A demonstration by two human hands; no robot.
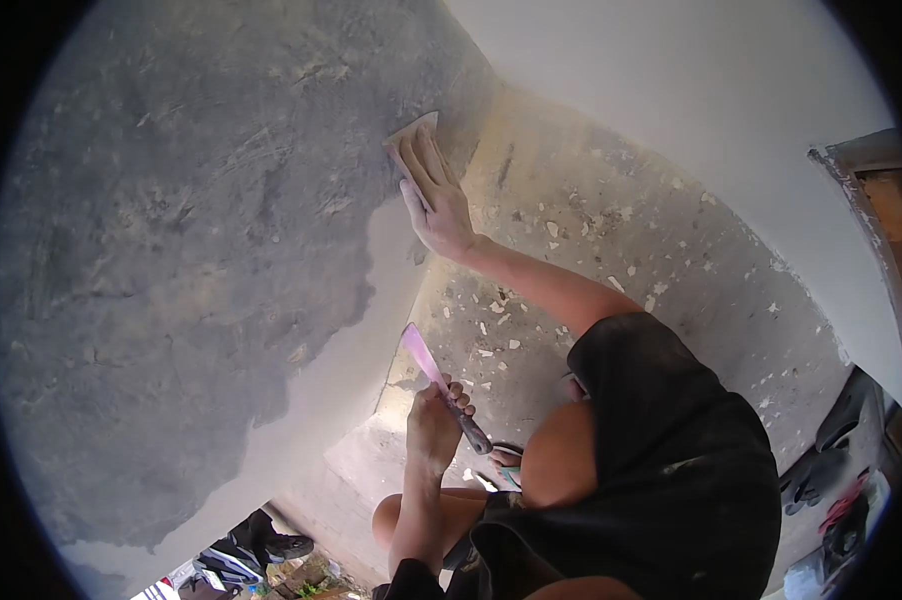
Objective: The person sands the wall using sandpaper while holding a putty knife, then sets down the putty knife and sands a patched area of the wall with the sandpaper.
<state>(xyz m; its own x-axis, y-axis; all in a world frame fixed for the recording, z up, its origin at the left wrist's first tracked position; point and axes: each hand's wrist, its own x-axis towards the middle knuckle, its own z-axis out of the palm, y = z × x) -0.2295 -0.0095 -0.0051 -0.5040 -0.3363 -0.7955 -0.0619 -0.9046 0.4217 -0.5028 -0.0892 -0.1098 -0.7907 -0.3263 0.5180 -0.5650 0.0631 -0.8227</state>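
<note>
My right hand [436, 205] is pressed against the grey wall [201, 200] near the corner at the upper middle. Its fingers lie stretched over a thin, dusty sheet [426, 122], holding it to the surface; the sheet's edge shows beyond the fingertips. Lower down, my left hand [434, 425] is closed around the dark handle of a scraper [426, 355]. The scraper's pinkish blade points up and left, close to the wall's bottom edge. A smooth, pale band [301, 395] of coating runs along the lower part of the wall.
Pale chips litter the dusty floor [591, 260]. At the right are a white wall [711, 90], a wooden frame [876, 160] and piled items [841, 500]. A dark shoe [289, 546] lies at the lower left. My bent knees are below my hands.
</note>
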